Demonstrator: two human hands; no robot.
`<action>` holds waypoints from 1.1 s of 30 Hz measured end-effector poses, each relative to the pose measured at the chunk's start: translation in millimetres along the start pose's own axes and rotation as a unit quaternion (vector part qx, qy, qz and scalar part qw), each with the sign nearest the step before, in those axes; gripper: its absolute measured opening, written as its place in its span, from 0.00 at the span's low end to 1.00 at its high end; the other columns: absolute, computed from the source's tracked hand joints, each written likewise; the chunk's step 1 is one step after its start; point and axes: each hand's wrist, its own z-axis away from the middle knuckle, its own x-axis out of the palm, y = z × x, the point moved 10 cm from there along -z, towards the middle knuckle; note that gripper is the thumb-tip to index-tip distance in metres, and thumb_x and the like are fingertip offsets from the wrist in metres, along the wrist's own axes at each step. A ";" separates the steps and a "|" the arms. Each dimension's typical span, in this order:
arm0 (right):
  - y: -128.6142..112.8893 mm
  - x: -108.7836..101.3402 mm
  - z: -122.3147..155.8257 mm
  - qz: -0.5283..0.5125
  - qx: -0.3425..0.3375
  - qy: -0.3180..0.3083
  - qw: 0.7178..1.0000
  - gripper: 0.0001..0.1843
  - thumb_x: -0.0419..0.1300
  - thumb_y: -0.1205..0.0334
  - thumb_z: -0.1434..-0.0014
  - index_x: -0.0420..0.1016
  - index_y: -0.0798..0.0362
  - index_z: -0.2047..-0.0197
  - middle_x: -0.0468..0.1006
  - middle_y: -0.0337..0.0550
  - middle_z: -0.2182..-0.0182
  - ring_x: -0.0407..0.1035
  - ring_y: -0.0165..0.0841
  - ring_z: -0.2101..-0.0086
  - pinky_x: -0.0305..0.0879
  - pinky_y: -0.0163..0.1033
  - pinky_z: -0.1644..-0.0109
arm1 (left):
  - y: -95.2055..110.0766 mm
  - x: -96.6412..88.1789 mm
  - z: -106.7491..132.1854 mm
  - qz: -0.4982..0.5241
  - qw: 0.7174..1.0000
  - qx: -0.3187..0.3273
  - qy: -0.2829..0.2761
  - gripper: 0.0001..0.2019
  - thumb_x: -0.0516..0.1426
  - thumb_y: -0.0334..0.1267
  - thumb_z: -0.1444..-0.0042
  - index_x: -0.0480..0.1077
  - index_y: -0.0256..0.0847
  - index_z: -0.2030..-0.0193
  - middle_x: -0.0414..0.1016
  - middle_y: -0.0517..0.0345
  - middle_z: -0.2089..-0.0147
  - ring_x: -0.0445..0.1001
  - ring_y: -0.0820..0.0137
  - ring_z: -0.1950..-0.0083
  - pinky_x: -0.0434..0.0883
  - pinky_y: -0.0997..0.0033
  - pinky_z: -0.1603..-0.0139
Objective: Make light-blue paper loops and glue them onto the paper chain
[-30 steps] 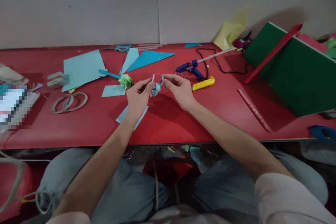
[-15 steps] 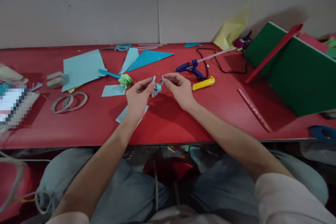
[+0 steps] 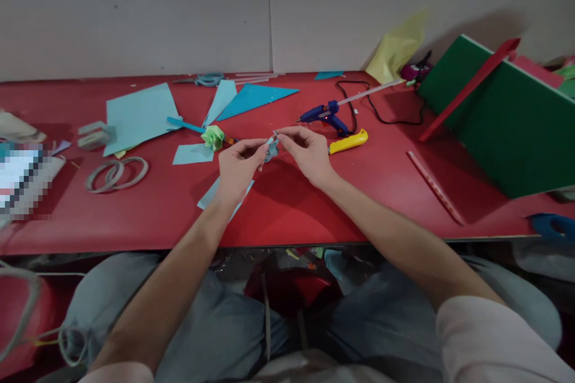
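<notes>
Both my hands meet over the middle of the red table (image 3: 314,215), pinching a small light blue folded paper piece (image 3: 271,148). My left hand (image 3: 238,166) grips it from the left with thumb and fingertips. My right hand (image 3: 306,151) pinches its upper right end. A light blue paper scrap (image 3: 211,194) lies under my left wrist. A green folded paper flower (image 3: 212,137) on a blue stick (image 3: 183,125) lies just left of my hands.
Light blue sheets (image 3: 137,116) and a darker blue triangle (image 3: 256,97) lie at the back. A blue glue gun (image 3: 324,115) and a yellow cutter (image 3: 349,141) sit right of my hands. Tape rings (image 3: 117,173) lie left, a green board (image 3: 503,116) leans right, scissors (image 3: 207,79) by the wall.
My hands have drawn closer together and the paper's two upright ends have been pressed down into a tighter fold. The view has shifted very slightly.
</notes>
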 end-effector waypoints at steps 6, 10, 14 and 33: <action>-17.0 -3.7 1.8 0.023 -0.047 -0.013 0.999 0.08 0.66 0.56 0.35 0.86 0.49 0.57 0.87 0.40 0.62 0.78 0.32 0.63 0.75 0.42 0.54 | 3.0 -2.1 -0.3 -0.015 1.000 -0.009 0.011 0.07 0.73 0.41 0.48 0.86 0.42 0.64 0.75 0.61 0.80 0.68 0.77 0.81 0.66 0.77 0.82; -29.2 -6.1 3.8 0.077 -0.083 -0.030 0.993 0.07 0.66 0.59 0.35 0.86 0.49 0.58 0.87 0.40 0.63 0.77 0.32 0.65 0.74 0.41 0.56 | 13.5 -0.8 -0.2 -0.048 0.999 0.014 -0.007 0.06 0.73 0.39 0.48 0.87 0.42 0.63 0.76 0.61 0.79 0.67 0.77 0.83 0.65 0.76 0.83; -31.7 -7.3 4.2 0.112 -0.099 -0.040 0.988 0.09 0.65 0.58 0.34 0.87 0.49 0.57 0.88 0.40 0.63 0.77 0.32 0.66 0.73 0.41 0.57 | 23.3 1.0 0.3 -0.088 0.995 0.042 -0.031 0.06 0.71 0.38 0.46 0.87 0.42 0.62 0.80 0.58 0.74 0.72 0.76 0.80 0.70 0.76 0.80; -45.9 1.2 6.9 0.198 -0.179 -0.109 0.957 0.09 0.62 0.61 0.30 0.85 0.49 0.57 0.87 0.42 0.61 0.79 0.34 0.62 0.74 0.41 0.55 | 30.2 8.5 0.7 -0.144 0.985 0.038 -0.091 0.09 0.68 0.41 0.44 0.85 0.39 0.60 0.82 0.56 0.69 0.78 0.73 0.73 0.80 0.73 0.69</action>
